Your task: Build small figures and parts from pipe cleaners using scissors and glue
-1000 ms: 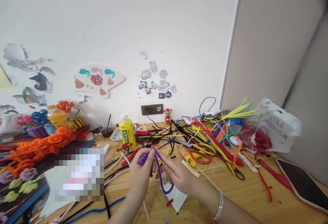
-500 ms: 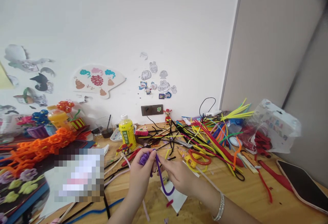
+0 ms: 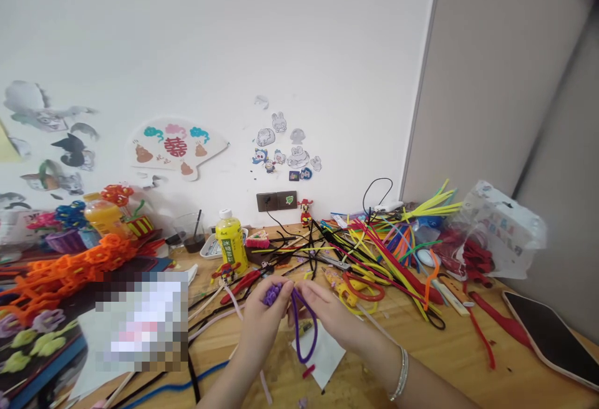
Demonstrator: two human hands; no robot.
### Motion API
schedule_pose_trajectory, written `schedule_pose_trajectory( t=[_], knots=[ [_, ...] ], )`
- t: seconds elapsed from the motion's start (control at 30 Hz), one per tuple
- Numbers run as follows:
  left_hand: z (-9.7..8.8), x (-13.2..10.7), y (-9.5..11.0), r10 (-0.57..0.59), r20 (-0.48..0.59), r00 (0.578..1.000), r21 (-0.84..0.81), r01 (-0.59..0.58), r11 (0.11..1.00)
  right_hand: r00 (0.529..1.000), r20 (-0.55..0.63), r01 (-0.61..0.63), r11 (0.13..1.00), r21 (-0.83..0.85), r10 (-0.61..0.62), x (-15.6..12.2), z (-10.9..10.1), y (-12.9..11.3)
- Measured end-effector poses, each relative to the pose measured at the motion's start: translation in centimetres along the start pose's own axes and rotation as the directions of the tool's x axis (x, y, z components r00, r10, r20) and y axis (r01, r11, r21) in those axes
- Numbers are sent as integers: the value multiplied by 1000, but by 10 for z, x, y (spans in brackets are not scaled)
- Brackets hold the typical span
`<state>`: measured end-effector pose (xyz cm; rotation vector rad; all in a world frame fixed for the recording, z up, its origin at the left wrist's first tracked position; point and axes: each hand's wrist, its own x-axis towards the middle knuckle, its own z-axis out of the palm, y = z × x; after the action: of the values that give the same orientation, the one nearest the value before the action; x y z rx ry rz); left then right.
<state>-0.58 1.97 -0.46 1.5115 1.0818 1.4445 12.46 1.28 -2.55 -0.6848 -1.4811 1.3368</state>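
Observation:
A bunched purple pipe cleaner piece (image 3: 272, 295) is held in my left hand (image 3: 262, 318), its curled coils showing between thumb and fingers. From the fingertips hangs a loop of purple pipe cleaner (image 3: 316, 334). My right hand (image 3: 337, 320) is closed at the top of that loop, thumb and forefinger close to the left fingertips; its other fingers are partly hidden. Beneath the loop lie a white paper piece (image 3: 327, 359) and a short dark pink scrap (image 3: 309, 371) on the wooden table.
Pliers with red handles (image 3: 241, 287) and a yellow drink bottle (image 3: 230, 244) stand beyond my left hand. Many coloured pipe cleaners (image 3: 374, 253) lie behind my right hand. Orange pipe cleaner flowers (image 3: 88, 262) are at left, a phone (image 3: 552, 334) at right.
My hands have drawn together at the fingertips, the right one moving up and slightly left. The hanging purple strand has gone from a wide curve to a narrower loop.

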Motion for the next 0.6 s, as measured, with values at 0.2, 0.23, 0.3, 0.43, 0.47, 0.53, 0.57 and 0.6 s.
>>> schedule_pose_trajectory(
  t=[0.2,0.23,0.3,0.43,0.47,0.53,0.57,0.6],
  knots=[
    [0,-1,-2,40,-47,998,77,-37,996,992,14,-122,950,286,123,2,3,6],
    [0,-1,-3,36,-47,998,74,-33,997,993,13,-116,947,300,118,3,3,6],
    [1,-1,-6,19,-36,999,68,-16,998,995,-11,-92,955,280,99,3,2,5],
    [2,-1,-11,32,-16,999,87,-31,996,996,-70,-34,987,158,46,4,0,5],
    [2,-1,-12,46,-7,999,97,-45,994,997,-77,-18,991,131,28,4,-1,5],
    [2,-1,-11,69,5,998,117,-69,991,997,-76,8,996,91,-1,5,-1,6],
    [2,-1,-11,78,5,997,127,-78,989,998,-70,14,997,78,-9,5,-1,6],
    [1,-1,-10,87,3,996,135,-87,987,998,-64,15,998,69,-11,5,-2,6]
  ],
)
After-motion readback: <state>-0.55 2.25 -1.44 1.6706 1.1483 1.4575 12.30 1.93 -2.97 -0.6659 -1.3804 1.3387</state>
